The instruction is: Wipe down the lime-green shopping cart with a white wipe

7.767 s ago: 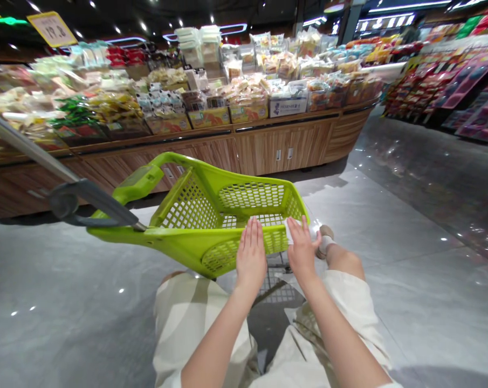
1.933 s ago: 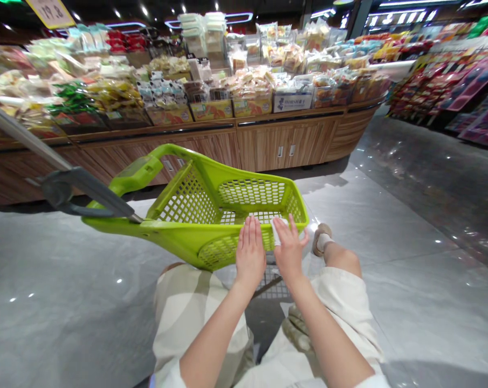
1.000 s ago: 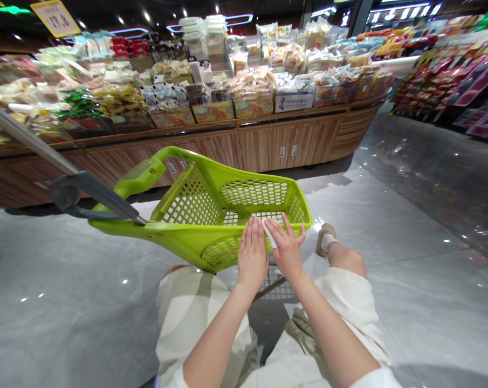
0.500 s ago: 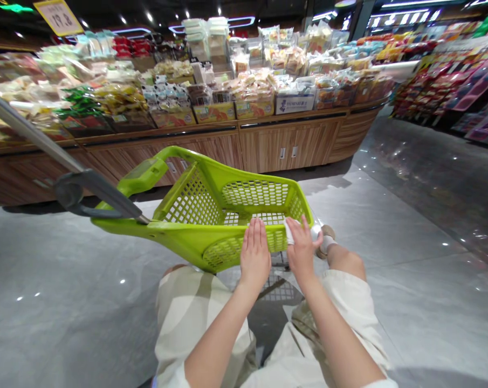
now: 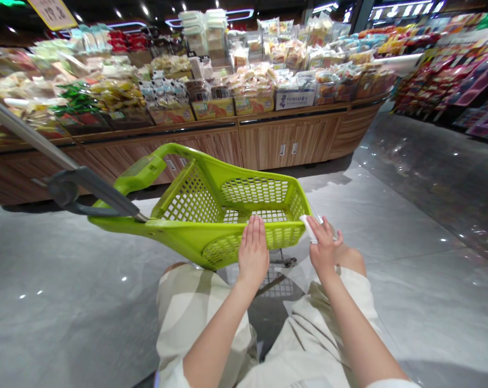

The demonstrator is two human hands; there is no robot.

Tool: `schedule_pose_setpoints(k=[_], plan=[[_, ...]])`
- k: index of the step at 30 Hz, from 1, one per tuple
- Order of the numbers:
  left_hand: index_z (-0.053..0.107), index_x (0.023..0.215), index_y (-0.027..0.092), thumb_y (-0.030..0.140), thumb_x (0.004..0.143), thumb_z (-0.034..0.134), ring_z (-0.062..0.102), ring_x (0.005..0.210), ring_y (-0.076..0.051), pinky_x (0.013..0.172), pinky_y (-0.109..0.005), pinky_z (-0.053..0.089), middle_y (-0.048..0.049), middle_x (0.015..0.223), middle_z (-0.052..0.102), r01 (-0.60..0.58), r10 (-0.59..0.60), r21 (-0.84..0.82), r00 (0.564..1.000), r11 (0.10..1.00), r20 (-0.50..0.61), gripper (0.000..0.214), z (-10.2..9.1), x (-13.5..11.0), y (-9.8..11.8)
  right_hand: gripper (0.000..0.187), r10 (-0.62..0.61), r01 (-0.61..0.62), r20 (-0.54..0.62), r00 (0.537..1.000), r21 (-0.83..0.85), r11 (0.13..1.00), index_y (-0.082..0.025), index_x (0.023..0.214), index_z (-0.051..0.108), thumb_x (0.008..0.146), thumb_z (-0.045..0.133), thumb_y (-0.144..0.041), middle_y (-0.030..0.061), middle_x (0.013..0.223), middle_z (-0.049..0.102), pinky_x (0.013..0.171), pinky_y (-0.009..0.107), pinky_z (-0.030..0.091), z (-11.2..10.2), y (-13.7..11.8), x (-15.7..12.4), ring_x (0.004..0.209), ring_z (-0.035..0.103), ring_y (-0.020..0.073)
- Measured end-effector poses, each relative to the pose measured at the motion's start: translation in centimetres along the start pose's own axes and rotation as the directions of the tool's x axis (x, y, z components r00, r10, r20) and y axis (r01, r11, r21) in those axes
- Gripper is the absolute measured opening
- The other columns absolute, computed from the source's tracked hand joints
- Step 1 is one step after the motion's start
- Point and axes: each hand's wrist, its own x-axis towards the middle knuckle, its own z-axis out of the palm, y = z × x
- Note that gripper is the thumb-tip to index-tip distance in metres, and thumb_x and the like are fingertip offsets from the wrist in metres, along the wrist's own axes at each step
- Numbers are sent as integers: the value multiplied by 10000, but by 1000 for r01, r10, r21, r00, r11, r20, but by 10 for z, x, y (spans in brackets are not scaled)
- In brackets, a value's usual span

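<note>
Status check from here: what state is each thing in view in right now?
Left hand: flat, palm down on the basket's near rim.
Right hand: fingers pressed over the wipe, at the basket's right corner.
White wipe: crumpled against the rim.
Lime-green plastic shopping basket: upright, mesh walls intact.
Metal handle pole: angled up and away to the left.
Packaged baked goods: stacked, sealed in wrappers.
Wooden display counter: cabinet doors shut.

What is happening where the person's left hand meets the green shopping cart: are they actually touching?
Touching. The head view shows the left hand lying flat against the near rim of the lime-green shopping cart, with no gap visible.
</note>
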Motion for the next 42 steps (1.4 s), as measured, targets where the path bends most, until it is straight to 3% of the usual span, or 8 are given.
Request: schedule_pose_setpoints(k=[5, 9, 12, 17, 23, 27, 34, 42], plan=[[129, 1521, 19, 107, 795, 468, 90, 1497, -274, 1213, -460, 221, -185, 1601, 209, 14, -14, -14, 1000, 1000, -16, 806, 3, 1, 3, 739, 79, -77, -83, 993, 25, 997, -257, 1373, 505, 677, 350, -63, 38, 1357, 602, 1113, 520, 126, 13, -31, -2, 1411, 352, 222], [158, 1519, 34, 104, 834, 437, 111, 1493, -265, 1204, -453, 251, -183, 1593, 235, 40, -40, 3, 999, 999, -36, 744, 6, 2, 5, 768, -95, 92, 35, 995, 94, 991, -250, 1379, 498, 655, 360, -35, 34, 1369, 592, 1129, 515, 85, 22, -92, -6, 1421, 332, 212], [164, 1524, 59, 113, 850, 432, 128, 1491, -258, 1202, -455, 260, -175, 1588, 256, 51, -51, 2, 998, 999, -40, 727, 5, 1, 4, 781, -162, 152, 78, 984, 124, 981, -272, 1388, 486, 658, 363, -23, 22, 1392, 574, 1133, 522, 60, 20, -109, -7, 1441, 294, 208], [150, 1518, 19, 96, 817, 452, 92, 1497, -267, 1210, -459, 232, -194, 1595, 221, 22, -22, -18, 1000, 1000, -7, 767, 2, 1, 3, 831, -192, 187, 82, 978, 68, 980, -320, 1416, 451, 647, 374, -15, -3, 1395, 573, 1130, 551, 58, 8, -67, -5, 1448, 277, 223], [91, 1531, 37, 100, 804, 462, 79, 1500, -264, 1213, -471, 226, -173, 1606, 199, 14, -15, -29, 1000, 999, -22, 818, 3, 1, 4, 847, -10, 9, -30, 999, -25, 1000, -336, 1448, 411, 659, 369, -32, 13, 1369, 595, 1116, 540, 158, 0, -9, -5, 1397, 372, 228], [131, 1519, 9, 100, 810, 467, 58, 1502, -261, 1217, -457, 219, -185, 1605, 190, 30, -31, -15, 999, 999, -16, 790, 5, 2, 7, 795, 92, -93, -85, 992, -8, 996, -286, 1439, 435, 688, 356, -39, 46, 1370, 592, 1112, 565, 146, 6, -33, -6, 1396, 374, 245], [167, 1516, 25, 124, 857, 446, 99, 1497, -264, 1207, -466, 247, -197, 1589, 235, 42, -42, -15, 999, 999, -35, 722, 7, 1, 6, 871, -155, 149, 85, 984, 73, 986, -296, 1452, 410, 629, 374, -13, 17, 1401, 566, 1134, 533, 108, 18, -103, -6, 1414, 338, 221], [106, 1529, 34, 110, 822, 446, 100, 1497, -268, 1212, -470, 226, -178, 1596, 232, 13, -14, -28, 1000, 1000, -21, 788, 1, 0, 1, 823, -40, 40, 23, 999, -22, 999, -328, 1418, 454, 654, 381, -30, 8, 1365, 598, 1120, 573, 111, -2, -24, -4, 1403, 356, 236]])
